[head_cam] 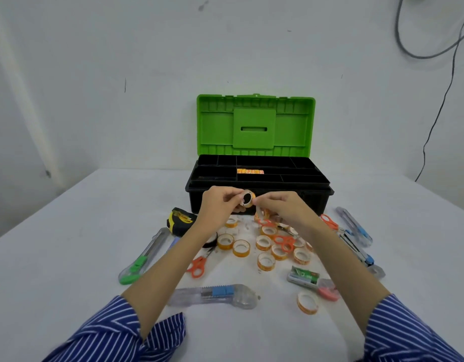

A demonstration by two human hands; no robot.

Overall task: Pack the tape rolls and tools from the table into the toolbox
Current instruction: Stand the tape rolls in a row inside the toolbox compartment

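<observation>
The toolbox (pixel 259 188) stands open at the table's far side, green lid (pixel 255 125) upright, black tray on top with a row of tape rolls (pixel 250 171) in a middle compartment. In front of it my left hand (pixel 219 202) and my right hand (pixel 280 205) both pinch one small orange tape rim, a tape roll (pixel 247 199), lifted above the table. Several more tape rolls (pixel 241 248) lie scattered below my hands. Orange scissors (pixel 284 241), another pair (pixel 198 265) and a third (pixel 329 222) lie among them.
A yellow-black tape measure (pixel 180 220) lies left of the toolbox. Utility knives lie around: green (pixel 140 258), clear with blue slider (pixel 216 295), blue ones (pixel 355 226) at right. A green packet (pixel 304 276), a pink roll (pixel 329 290) and a lone tape roll (pixel 307 303) sit near right.
</observation>
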